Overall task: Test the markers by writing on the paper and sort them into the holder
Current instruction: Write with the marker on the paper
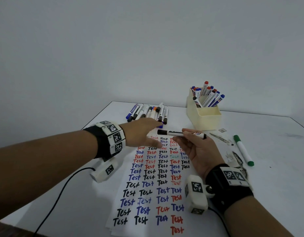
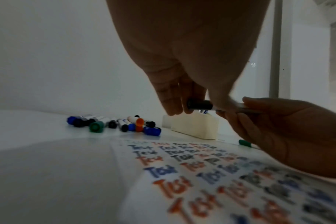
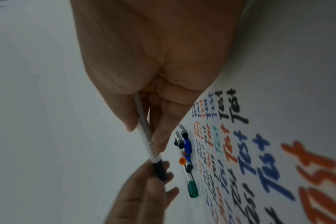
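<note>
Both forearms enter from the near edge, each wearing a wrist camera band. Right hand [image 1: 197,151], palm up, pinches the barrel of a black-capped marker [image 1: 182,133] between thumb and fingertips and holds it level above the far end of the paper [image 1: 147,194]. Left hand [image 1: 142,132] reaches in from the left with its fingers extended; in the left wrist view its fingertips [image 2: 175,106] sit at the black cap, but whether they have closed on it cannot be told.

Outward from the hands: the paper carries rows of "Test" in black, blue and red. A row of untested markers [image 1: 147,112] lies on the table [image 1: 267,134] just beyond the paper, at far left. The cream holder [image 1: 204,117] stands at far right with markers upright in its rear compartment. A green marker [image 1: 243,150] lies apart at right, beside dark smudges.

Step in hand, as judged: uncapping for a test. Next move calls for a straight pull on the cap while the right hand steadies the barrel, then a turn of the tip toward bare paper.
</note>
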Demonstrator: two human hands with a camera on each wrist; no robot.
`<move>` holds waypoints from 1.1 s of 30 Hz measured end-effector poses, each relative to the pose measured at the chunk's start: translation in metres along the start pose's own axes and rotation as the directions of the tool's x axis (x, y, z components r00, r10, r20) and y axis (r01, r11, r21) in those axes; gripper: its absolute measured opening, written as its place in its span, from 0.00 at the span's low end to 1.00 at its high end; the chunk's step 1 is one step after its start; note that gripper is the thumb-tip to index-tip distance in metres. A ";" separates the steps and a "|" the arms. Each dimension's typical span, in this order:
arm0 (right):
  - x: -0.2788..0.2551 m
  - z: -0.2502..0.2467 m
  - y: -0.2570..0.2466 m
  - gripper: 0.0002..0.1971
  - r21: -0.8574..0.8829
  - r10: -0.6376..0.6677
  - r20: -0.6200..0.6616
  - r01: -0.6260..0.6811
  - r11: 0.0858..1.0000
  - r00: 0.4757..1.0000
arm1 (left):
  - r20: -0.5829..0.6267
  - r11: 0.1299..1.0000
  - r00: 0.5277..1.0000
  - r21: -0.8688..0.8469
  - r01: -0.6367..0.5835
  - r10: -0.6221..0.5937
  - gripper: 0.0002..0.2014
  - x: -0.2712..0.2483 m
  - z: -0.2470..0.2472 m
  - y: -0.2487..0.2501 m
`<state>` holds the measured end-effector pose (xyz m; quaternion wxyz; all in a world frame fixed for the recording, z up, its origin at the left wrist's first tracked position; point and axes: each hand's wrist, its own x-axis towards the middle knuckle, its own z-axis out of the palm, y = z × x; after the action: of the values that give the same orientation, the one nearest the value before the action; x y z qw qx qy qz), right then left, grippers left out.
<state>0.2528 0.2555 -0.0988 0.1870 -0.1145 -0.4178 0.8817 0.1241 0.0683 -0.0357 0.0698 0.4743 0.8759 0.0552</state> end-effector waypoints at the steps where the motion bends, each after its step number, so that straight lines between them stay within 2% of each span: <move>1: 0.001 0.000 0.000 0.07 0.005 0.001 -0.014 -0.001 1.000 1.000 | 0.056 0.999 0.998 0.029 0.029 -0.030 0.49 -0.002 0.003 -0.008; 4: 0.001 0.000 0.000 0.07 0.017 0.006 -0.024 -0.005 1.000 1.000 | 0.202 0.986 0.974 0.153 0.072 -0.103 0.57 -0.006 0.015 -0.028; 6: 0.001 0.000 0.000 0.08 0.017 0.005 -0.025 -0.005 1.000 1.000 | 0.313 0.960 0.936 0.270 0.075 -0.161 0.64 -0.007 0.023 -0.036; 8: 0.001 0.001 0.000 0.08 0.021 -0.003 -0.031 0.004 1.000 1.000 | 0.388 0.945 0.897 0.314 0.090 -0.214 0.68 -0.008 0.030 -0.038; 12: 0.001 0.001 -0.003 0.11 0.056 -0.039 -0.059 0.043 0.997 0.997 | 0.408 0.949 0.878 0.283 0.136 -0.248 0.62 -0.010 0.031 -0.033; 16: 0.000 0.004 -0.013 0.12 0.051 -0.069 -0.027 0.070 0.996 0.997 | 0.427 0.954 0.866 0.250 0.163 -0.260 0.65 -0.008 0.032 -0.035; 20: 0.008 0.009 -0.036 0.09 -0.073 -0.154 -0.070 0.149 0.986 0.986 | 0.426 0.952 0.864 0.254 0.170 -0.268 0.69 -0.005 0.034 -0.039; 23: 0.020 0.013 -0.063 0.10 -0.281 -0.277 -0.121 0.235 0.930 0.953 | 0.435 0.956 0.860 0.230 0.181 -0.267 0.69 -0.004 0.033 -0.040; 26: 0.041 0.014 -0.099 0.08 -0.549 -0.458 -0.150 0.311 0.776 0.876 | 0.436 0.962 0.863 0.207 0.180 -0.256 0.67 -0.003 0.036 -0.043; 28: 0.056 0.011 -0.121 0.11 -0.759 -0.595 -0.100 0.325 0.564 0.798 | 0.438 0.962 0.863 0.207 0.177 -0.253 0.67 -0.002 0.037 -0.044; 30: 0.067 0.009 -0.139 0.15 -0.888 -0.674 -0.004 0.308 0.342 0.738 | 0.440 0.962 0.861 0.209 0.177 -0.254 0.68 -0.001 0.037 -0.044; 33: 0.082 0.013 -0.155 0.16 -0.952 -0.705 0.105 0.276 0.132 0.701 | 0.432 0.961 0.866 0.215 0.173 -0.253 0.67 0.001 0.039 -0.047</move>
<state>0.2104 0.3711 0.0261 0.4476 -0.2157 -0.8064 0.3205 0.0921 0.0446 -0.0818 0.2382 0.3783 0.8835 -0.1398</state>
